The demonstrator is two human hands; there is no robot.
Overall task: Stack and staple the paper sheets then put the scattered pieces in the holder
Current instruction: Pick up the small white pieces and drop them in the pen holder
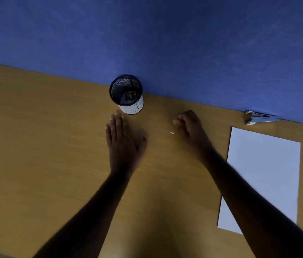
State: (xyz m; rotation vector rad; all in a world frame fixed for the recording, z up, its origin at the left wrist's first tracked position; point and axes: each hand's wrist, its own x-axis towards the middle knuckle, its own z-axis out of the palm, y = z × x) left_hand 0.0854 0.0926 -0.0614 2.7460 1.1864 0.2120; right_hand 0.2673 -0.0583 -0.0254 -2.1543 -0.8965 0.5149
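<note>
Two hands: left (123, 138) flat | right (189, 127) curled, contents unclear | wooden desk (35, 146) | blue wall (147, 34)

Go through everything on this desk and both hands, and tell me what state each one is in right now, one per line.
Left hand: flat, fingers straight, on the desk near the holder.
Right hand: fingers curled; whether it pinches a piece is unclear.
Mesh holder: upright against the wall, small pieces inside.
Scattered pieces: two white bits lying loose on the desk.
Paper sheets: lying flat in a stack; a staple cannot be made out.
Stapler: lying by the wall, untouched.
</note>
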